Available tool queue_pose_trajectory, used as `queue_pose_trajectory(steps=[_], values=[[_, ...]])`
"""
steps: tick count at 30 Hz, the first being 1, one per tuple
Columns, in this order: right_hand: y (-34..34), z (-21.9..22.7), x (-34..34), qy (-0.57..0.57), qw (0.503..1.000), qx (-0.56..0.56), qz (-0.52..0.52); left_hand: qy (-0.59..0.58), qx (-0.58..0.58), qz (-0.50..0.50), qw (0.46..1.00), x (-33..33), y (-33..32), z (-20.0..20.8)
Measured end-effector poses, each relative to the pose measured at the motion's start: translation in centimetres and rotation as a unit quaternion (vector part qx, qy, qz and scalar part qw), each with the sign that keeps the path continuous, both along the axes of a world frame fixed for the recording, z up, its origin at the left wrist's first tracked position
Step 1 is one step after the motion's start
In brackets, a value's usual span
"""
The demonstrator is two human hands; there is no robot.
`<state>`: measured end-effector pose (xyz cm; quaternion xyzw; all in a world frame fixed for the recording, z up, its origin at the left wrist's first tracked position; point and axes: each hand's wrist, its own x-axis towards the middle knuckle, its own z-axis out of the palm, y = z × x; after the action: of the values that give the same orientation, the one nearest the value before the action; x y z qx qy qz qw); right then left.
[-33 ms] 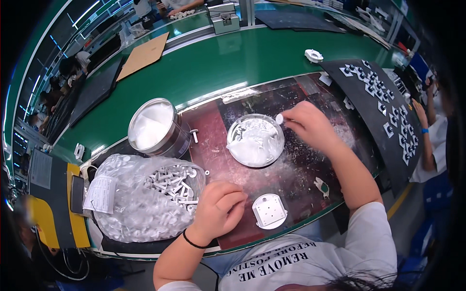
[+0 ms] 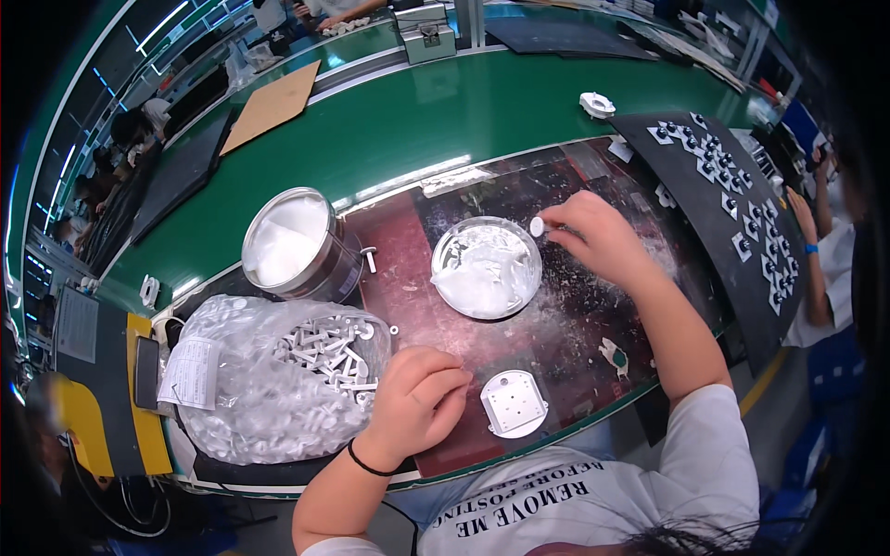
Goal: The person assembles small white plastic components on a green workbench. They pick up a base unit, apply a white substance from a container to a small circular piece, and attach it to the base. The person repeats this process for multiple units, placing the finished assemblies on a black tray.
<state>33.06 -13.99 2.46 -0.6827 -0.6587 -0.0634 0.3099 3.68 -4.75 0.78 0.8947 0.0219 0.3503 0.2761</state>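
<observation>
White plastic is what I lock onto first: a small round-headed part [image 2: 537,227], pinched between thumb and fingers of the right hand [image 2: 603,241]. In my view it sits just off the far right rim of a shallow round dish [image 2: 438,252] holding thick white paste [image 2: 487,278], toward the far edge of the worn, dark tabletop [image 2: 575,343]. Against the frame just before, little differs: my view has slipped a touch, and the part sits slightly farther right of the dish. I take that to mean the grip is unbroken and the part not set down; whether paste coats it, I can't tell.

The left hand [image 2: 422,394] is loosely curled low by the tabletop's near edge, beside a clear bag [image 2: 269,417] of white stemmed pieces [image 2: 329,347]. I can't tell whether its fingers close on anything, and I notice no shift in its pose. Just right of it, by that near edge, lies a white plate [image 2: 514,408] with small dark spots, untouched. Toward the tabletop's far left corner stands a tin [image 2: 341,269] of white material, a loose white peg [image 2: 370,259] just beside it.
</observation>
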Motion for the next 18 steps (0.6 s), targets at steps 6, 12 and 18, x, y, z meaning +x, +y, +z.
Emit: queue_pose_trajectory(steps=[6, 12, 18], values=[[0.3, -1.5, 1.3, -0.011, 0.998, -0.049, 0.039, 0.021, -0.009, -0.005, 1.0, 0.0, 0.3, -0.2], [0.6, -1.8, 1.0, -0.04, 0.996, -0.046, 0.065, 0.029, -0.015, -0.008, 0.999, -0.1, 0.4, -0.3], [0.6, -1.6, 0.5, -0.056, 0.995, -0.041, 0.07, 0.04, -0.014, -0.01, 0.999, -0.1, 0.4, -0.1]])
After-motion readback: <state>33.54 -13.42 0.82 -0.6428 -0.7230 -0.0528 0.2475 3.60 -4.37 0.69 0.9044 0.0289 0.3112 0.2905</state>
